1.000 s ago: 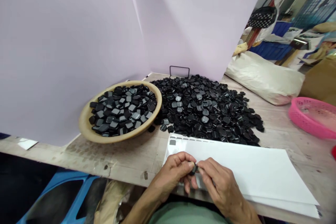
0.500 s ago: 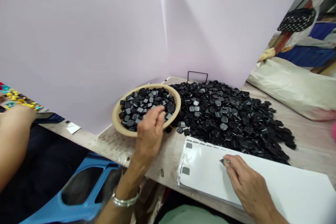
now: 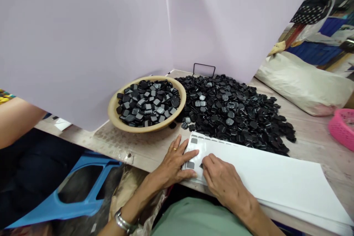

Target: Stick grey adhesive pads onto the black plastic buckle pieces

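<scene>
A stack of long white sheets (image 3: 265, 169) lies along the table's front, with grey square patches (image 3: 190, 165) near its left end. My left hand (image 3: 175, 162) rests on that end, fingers spread, one patch between thumb and forefinger. Beside it, my right hand (image 3: 221, 177) pinches a small dark grey piece (image 3: 201, 166) at the sheet's surface; most of the piece is hidden by the fingers. Behind my left hand stands a beige basin (image 3: 112, 112) full of small black square pieces, many with grey tops. A wide heap of black pieces (image 3: 235, 114) spreads behind the sheets.
Tall pale panels (image 3: 110, 25) stand behind the basin and heap. At the right are a pink basket (image 3: 341, 129) and a pale sack (image 3: 306, 84). A blue plastic stool (image 3: 52, 206) is at lower left, with another person's arm (image 3: 19, 120) above it.
My left hand has come from the basin's front rim down onto the sheet. My right hand has moved left with the small piece, close to the grey patches. The view has shifted slightly.
</scene>
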### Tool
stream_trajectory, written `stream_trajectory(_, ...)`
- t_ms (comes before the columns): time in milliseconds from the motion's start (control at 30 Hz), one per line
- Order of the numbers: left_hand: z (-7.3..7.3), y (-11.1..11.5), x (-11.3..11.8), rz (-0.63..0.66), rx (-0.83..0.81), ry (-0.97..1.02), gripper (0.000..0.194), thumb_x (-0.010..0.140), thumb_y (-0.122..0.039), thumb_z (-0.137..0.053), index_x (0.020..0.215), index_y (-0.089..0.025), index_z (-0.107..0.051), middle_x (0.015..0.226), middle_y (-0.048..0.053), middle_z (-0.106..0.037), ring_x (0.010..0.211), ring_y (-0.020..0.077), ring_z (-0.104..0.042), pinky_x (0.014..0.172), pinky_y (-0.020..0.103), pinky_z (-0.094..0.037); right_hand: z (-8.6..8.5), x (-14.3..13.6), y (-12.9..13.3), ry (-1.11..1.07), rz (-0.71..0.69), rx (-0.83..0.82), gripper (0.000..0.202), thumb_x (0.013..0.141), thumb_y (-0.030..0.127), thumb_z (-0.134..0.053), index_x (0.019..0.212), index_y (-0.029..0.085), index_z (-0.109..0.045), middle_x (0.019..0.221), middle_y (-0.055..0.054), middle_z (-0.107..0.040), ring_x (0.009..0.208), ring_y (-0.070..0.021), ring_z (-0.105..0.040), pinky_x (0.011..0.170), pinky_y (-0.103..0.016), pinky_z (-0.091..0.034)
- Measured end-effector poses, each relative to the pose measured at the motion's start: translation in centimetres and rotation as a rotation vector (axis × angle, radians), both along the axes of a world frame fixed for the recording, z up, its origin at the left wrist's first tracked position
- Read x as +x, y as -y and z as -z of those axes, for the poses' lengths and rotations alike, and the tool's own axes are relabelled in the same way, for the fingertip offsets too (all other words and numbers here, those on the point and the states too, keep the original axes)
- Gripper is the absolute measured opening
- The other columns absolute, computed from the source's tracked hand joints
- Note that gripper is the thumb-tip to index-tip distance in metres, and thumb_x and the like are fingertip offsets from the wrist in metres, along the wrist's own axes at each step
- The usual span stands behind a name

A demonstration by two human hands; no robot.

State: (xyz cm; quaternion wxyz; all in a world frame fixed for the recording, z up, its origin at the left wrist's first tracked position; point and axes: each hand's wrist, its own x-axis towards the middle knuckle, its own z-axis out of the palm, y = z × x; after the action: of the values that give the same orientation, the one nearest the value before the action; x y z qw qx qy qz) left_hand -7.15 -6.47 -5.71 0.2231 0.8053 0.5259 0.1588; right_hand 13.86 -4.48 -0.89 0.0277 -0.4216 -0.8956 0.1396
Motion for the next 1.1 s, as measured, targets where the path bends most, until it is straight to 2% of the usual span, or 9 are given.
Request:
stream_trajectory(67,0.5,-0.1,-0.2,-0.013,-0.011,-0.004,0.067,0.078,-0.06,-0.055,0.137,-0.032,-0.042,0.151,0.014,-0.024,0.14,0.042,-0.002,0.106,0.064,-0.015,0.0,-0.7,0.2,0.012,-0.007,0.008,0.015,0.089,0.012,-0.04,0.092,0.023,-0.049,0.09,-0.002,-0.059,0.081,-0.0209,-0.059,0.067,-0.031,-0.039)
stream_trajectory(367,0.3,0.0,0.3,-0.043,-0.007,-0.002,0.065,0.077,-0.054,-0.061,0.136,-0.034,-0.043,0.151,0.013,-0.026,0.14,0.039,-0.008,0.108,0.061,-0.015,0.0,-2.0,0.9,-0.003,0.026,-0.029,0.015,0.09,0.013,-0.039,0.095,0.022,-0.05,0.093,-0.004,-0.059,0.08,-0.0207,-0.059,0.068,-0.031,-0.042)
stream_trajectory(567,0.5,-0.1,0.2,-0.033,0.003,-0.015,0.065,0.077,-0.053,-0.061,0.136,-0.031,-0.044,0.15,0.015,-0.028,0.14,0.039,-0.011,0.108,0.06,-0.015,-0.1,-2.6,1.1,0.001,0.022,0.022,0.014,0.09,0.017,-0.04,0.097,0.019,-0.051,0.092,-0.006,-0.06,0.08,-0.0222,-0.061,0.066,-0.031,-0.043)
stream_trajectory(700,0.3,-0.2,0.2,-0.034,-0.012,-0.021,0.062,0.08,-0.056,-0.055,0.135,-0.031,-0.045,0.149,0.016,-0.029,0.139,0.0393,-0.013,0.107,0.062,-0.016,0.2,-3.1,0.8,-0.049,0.049,0.038,0.021,0.087,0.018,-0.042,0.105,0.018,-0.052,0.093,-0.006,-0.062,0.077,-0.0216,-0.062,0.066,-0.031,-0.043)
stream_trajectory(767,0.3,-0.2,0.2,-0.038,-0.021,-0.03,0.062,0.08,-0.054,-0.056,0.136,-0.03,-0.044,0.149,0.016,-0.03,0.139,0.0399,-0.014,0.106,0.062,-0.017,0.2,-3.1,0.4,-0.132,0.054,0.001,0.02,0.085,0.017,-0.045,0.103,0.019,-0.054,0.092,-0.005,-0.063,0.076,-0.0195,-0.061,0.067,-0.029,-0.042)
stream_trajectory(867,0.1,-0.1,0.0,-0.032,-0.046,-0.026,0.066,0.077,-0.055,-0.06,0.136,-0.03,-0.044,0.15,0.016,-0.028,0.139,0.0405,-0.013,0.106,0.064,-0.017,-0.2,-2.1,-0.6,-0.354,0.046,-0.117,0.011,0.085,0.016,-0.045,0.087,0.02,-0.055,0.084,0.0,-0.062,0.074,-0.0153,-0.059,0.067,-0.025,-0.04)
stream_trajectory(967,-0.6,-0.2,-0.5,-0.04,-0.067,0.072,0.072,0.071,-0.057,-0.065,0.135,-0.03,-0.046,0.151,0.014,-0.027,0.139,0.039,-0.015,0.108,0.06,-0.02,-0.8,-0.2,-1.5,-0.517,0.105,-0.206,0.013,0.087,0.017,-0.044,0.078,0.021,-0.052,0.076,0.002,-0.058,0.068,-0.0131,-0.054,0.063,-0.024,-0.038)
stream_trajectory(1033,-1.4,-0.9,-0.7,-0.134,-0.035,0.19,0.065,0.077,-0.053,-0.062,0.134,-0.027,-0.046,0.148,0.014,-0.033,0.136,0.0333,-0.027,0.108,0.051,-0.029,-1.1,1.3,-1.9,-0.567,0.157,-0.244,0.014,0.089,0.018,-0.044,0.077,0.021,-0.051,0.075,0.003,-0.057,0.067,-0.0128,-0.053,0.061,-0.024,-0.037)
stream_trajectory(1100,-2.0,-2.2,-0.8,-0.29,0.052,0.25,0.049,0.087,-0.043,-0.051,0.131,-0.022,-0.048,0.139,0.013,-0.044,0.127,0.0259,-0.043,0.105,0.043,-0.037,-1.1,2.6,-1.9,-0.604,0.187,-0.279,0.015,0.09,0.019,-0.043,0.079,0.022,-0.051,0.077,0.003,-0.057,0.067,-0.0127,-0.053,0.062,-0.024,-0.038)
